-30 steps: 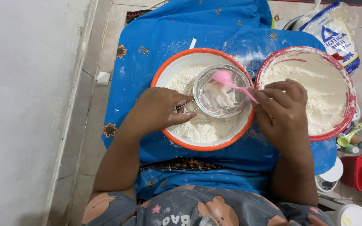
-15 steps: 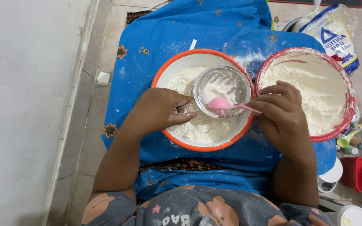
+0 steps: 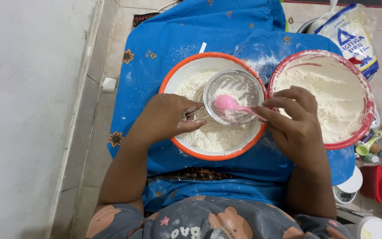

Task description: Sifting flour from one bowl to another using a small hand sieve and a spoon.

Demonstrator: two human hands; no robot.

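Pink spoon (image 3: 227,103) — right hand (image 3: 295,126) pinched

Left hand (image 3: 166,118) palm down, fingers curled shut in a grip. Right hand (image 3: 296,121) pinching closed, fingers bent, forearm angled inward.

Both forearms are bare up to the short sleeves, which show at the bottom edge of the view. The left hand (image 3: 166,119) and right hand (image 3: 295,126) wear no gloves, rings or watch, and white powder dusts the fingers (image 3: 197,125). The shirt (image 3: 208,219) is grey-blue with a cartoon print (bear shapes in peach and brown, a small pink star, some pale lettering). The sleeves carry the same peach patches.
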